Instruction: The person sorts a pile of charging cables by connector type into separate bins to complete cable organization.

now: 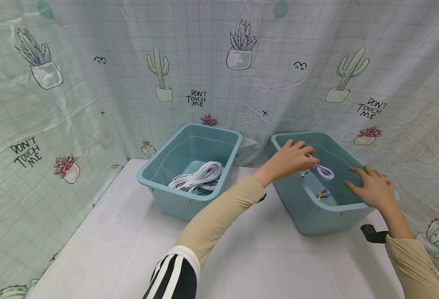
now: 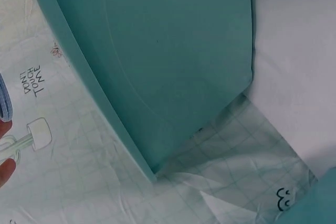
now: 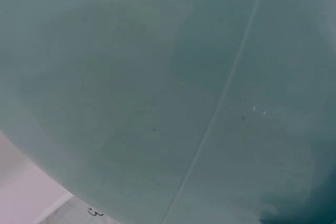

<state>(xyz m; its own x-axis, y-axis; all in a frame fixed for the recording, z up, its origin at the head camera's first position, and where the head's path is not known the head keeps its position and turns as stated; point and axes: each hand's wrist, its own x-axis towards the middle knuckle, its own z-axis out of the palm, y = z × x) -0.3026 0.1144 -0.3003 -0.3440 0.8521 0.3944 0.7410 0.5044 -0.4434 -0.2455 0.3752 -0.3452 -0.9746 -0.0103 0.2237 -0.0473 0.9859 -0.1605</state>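
My left hand (image 1: 288, 161) is over the left part of the right bin (image 1: 305, 224) and pinches a coiled, pale purple cable (image 1: 324, 172). Part of that coil (image 2: 5, 100) shows at the left edge of the left wrist view, by the fingertips. Across the same bin, my right hand (image 1: 374, 185) is at the right rim, fingers spread and loosely bent, with nothing visible in its grasp. Lower inside the bin lies another small cable bundle (image 1: 323, 193) with a yellowish band. The right wrist view shows mostly the bin's blue-green wall (image 3: 131, 103).
A matching left bin (image 1: 167, 195) holds several coiled white cables (image 1: 200, 177). Both bins stand on a white-covered table (image 1: 129, 249). A curtain (image 1: 212, 74) printed with cacti hangs close behind them and along the sides.
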